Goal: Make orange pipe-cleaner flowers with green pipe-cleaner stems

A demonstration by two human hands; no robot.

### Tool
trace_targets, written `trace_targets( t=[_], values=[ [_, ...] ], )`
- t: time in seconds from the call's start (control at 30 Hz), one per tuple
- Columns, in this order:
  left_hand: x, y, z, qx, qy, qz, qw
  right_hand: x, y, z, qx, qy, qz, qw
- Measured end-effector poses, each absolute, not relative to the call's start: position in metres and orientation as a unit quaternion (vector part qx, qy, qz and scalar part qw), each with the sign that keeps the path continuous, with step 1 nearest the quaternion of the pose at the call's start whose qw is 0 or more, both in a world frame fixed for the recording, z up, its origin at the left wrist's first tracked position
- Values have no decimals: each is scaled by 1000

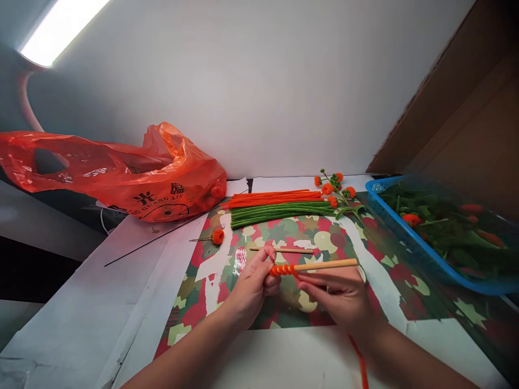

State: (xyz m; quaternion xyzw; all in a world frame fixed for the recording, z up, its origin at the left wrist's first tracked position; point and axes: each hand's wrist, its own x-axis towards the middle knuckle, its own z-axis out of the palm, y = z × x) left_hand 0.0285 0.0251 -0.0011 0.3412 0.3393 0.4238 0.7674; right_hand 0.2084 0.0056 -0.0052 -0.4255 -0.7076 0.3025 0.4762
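Note:
My left hand [255,278] is closed around the left end of a wooden stick [326,265], which lies nearly level in front of me. Several turns of an orange pipe cleaner [283,269] are coiled around the stick beside my left fingertips. My right hand [344,297], below the stick, pinches the pipe cleaner where it leaves the coil. Its loose tail hangs down past my right wrist. Behind my hands, a second, thinner stick [298,250] lies on the patterned sheet.
Orange pipe cleaners [275,198] and green pipe cleaners [279,212] lie in bundles at the back. A small orange pompom flower [218,236] lies left, near an orange plastic bag [162,183]. Orange flowers on a green stem [337,186] and a blue basket [421,246] of greenery are right.

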Motion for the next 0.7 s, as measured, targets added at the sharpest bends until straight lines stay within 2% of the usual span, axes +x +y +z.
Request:
trace_targets(
  t=[0.13, 0.27, 0.53, 0.7],
  values=[
    [26, 25, 1, 347, 327, 421, 771, 208, 9, -6, -469, -579, 482, 461],
    [24, 26, 2, 372, 323, 404, 771, 211, 13, -6, -471, -504, 566, 451],
    [16, 29, 6, 446, 319, 367, 751, 216, 19, -6, -416, -518, 619, 419],
    [13, 31, 10, 454, 344, 328, 754, 223, 17, -9, -409, -645, 520, 383]
  ],
)
